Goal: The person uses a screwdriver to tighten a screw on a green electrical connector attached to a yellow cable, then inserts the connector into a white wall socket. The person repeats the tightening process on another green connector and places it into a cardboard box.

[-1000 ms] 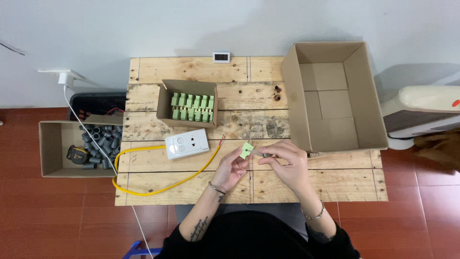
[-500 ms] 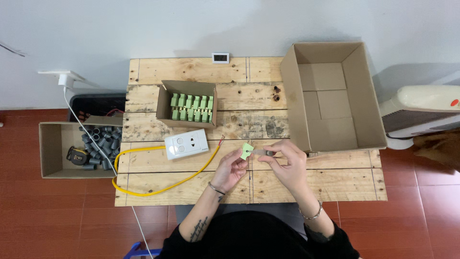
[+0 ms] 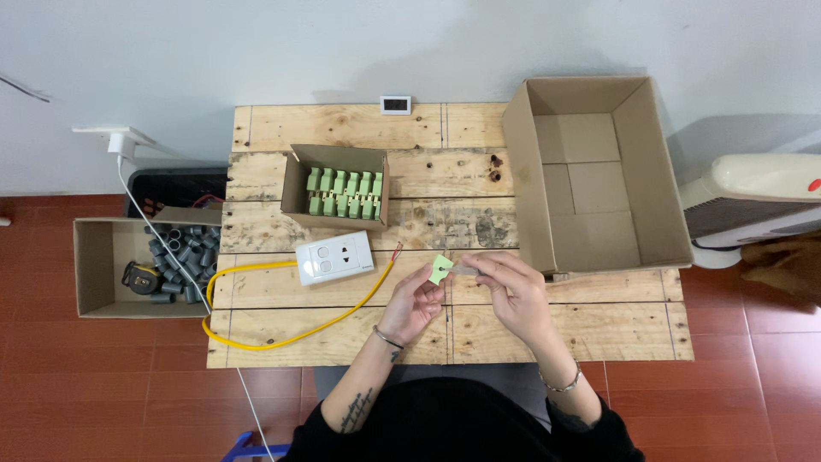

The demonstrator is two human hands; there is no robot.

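White wall, red tile floor, wooden pallet counter (image 3: 342,338). Left hand (image 3: 413,304) pinches one small green connector (image 3: 440,269) above counter's front middle; right hand (image 3: 511,295) clenched on thin tool (image 3: 466,269), tip at connector. Step judged: working tool into connector; next move calls for steady hold, fine alignment. Counts: one small open box (image 3: 335,186) with about ten green connectors in two rows; one white switch plate (image 3: 334,257); one yellow cable (image 3: 291,340); one large empty box (image 3: 594,171); floor box (image 3: 94,269) with many grey tubes, uncountable.

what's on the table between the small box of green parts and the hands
In the head view, a white switch plate lies between them, with a yellow cable running past it.
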